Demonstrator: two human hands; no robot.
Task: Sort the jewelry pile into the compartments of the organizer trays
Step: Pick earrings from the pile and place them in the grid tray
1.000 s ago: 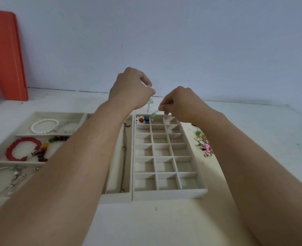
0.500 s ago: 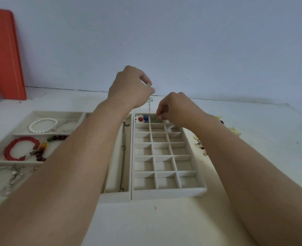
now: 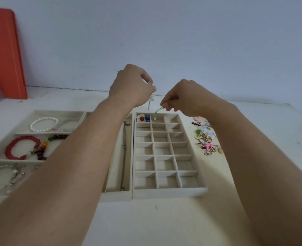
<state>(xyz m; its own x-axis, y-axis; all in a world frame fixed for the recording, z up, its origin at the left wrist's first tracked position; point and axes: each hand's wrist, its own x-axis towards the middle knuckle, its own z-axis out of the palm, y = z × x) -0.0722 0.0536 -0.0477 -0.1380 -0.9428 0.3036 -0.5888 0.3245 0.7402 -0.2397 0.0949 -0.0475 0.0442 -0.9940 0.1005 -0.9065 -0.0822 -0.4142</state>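
Note:
My left hand (image 3: 130, 86) pinches a dangling green earring (image 3: 149, 100) above the far end of the grid tray (image 3: 169, 191). My right hand (image 3: 183, 98) pinches a second green drop earring (image 3: 156, 113), whose tip hangs over the middle compartment of the tray's far row. A flower piece with red and blue beads (image 3: 143, 118) lies in the far-left compartment. The jewelry pile (image 3: 207, 139) of rings and small charms lies on the table right of the tray.
A larger tray (image 3: 114, 194) on the left holds a pearl bracelet (image 3: 43, 123), a red bracelet (image 3: 21, 147), a dark bead string (image 3: 42, 153), a bangle (image 3: 1, 178) and a long chain (image 3: 124, 153). An orange board (image 3: 3, 54) leans on the wall at far left.
My right hand has risen slightly off the tray's far row, so the green earring it holds shows dangling. My left hand stays almost still.

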